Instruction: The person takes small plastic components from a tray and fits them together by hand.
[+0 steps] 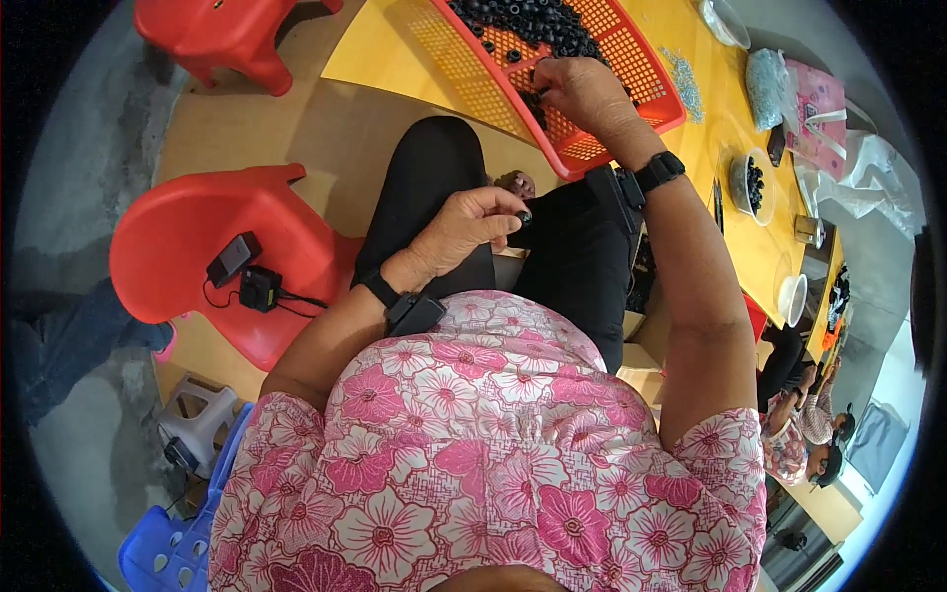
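My left hand is over my lap, thumb and forefinger pinched on a small black part. It looks round, but its exact kind is too small to make out. Farther up, my right hand reaches into a red plastic basket at the yellow table's near edge. Its fingers are drawn together and point down at the basket's floor; whatever lies between the tips is hidden. A heap of small black ring-like parts fills the far side of the basket, and a few lie loose near my right fingertips.
On the yellow table stand a bowl of black parts, a bag of pale blue bits, a pink bag and a metal can. A red chair holding black devices is at left. Other people sit at far right.
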`<act>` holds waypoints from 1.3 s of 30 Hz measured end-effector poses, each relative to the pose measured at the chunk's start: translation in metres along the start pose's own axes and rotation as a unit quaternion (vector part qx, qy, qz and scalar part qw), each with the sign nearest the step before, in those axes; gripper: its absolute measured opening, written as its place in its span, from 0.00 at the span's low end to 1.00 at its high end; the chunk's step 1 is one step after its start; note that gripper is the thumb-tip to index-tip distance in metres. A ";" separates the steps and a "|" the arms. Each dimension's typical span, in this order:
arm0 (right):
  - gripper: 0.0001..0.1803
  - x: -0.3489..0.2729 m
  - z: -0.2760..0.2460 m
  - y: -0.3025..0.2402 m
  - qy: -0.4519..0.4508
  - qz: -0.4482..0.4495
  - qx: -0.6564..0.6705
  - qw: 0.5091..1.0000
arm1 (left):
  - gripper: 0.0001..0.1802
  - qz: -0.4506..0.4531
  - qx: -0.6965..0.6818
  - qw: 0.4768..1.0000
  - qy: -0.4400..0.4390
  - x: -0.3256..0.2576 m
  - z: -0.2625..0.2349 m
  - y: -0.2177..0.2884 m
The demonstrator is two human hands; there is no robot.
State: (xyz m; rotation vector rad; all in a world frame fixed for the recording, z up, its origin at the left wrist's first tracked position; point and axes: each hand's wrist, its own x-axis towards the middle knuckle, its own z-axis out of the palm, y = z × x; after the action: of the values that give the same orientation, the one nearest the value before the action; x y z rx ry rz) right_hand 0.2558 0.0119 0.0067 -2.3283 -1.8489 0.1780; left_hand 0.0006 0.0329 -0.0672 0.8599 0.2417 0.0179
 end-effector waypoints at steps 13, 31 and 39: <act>0.08 -0.074 -0.059 -0.042 0.144 0.065 0.490 0.857 | 0.10 0.032 0.010 0.998 0.049 -0.013 0.014 0.017; 0.06 -0.209 -0.026 -0.114 0.158 0.121 0.834 0.514 | 0.11 0.105 0.183 0.977 -0.035 -0.018 0.091 0.045; 0.06 -0.212 -0.023 -0.115 0.143 0.106 0.837 0.517 | 0.11 0.085 0.187 0.978 -0.041 -0.023 0.091 0.048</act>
State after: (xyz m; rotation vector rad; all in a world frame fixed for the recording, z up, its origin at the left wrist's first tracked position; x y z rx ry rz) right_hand 0.1024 -0.1700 0.0508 -0.8848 -0.3797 0.9659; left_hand 0.0015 -0.0063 0.0308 1.2520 0.0934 0.0997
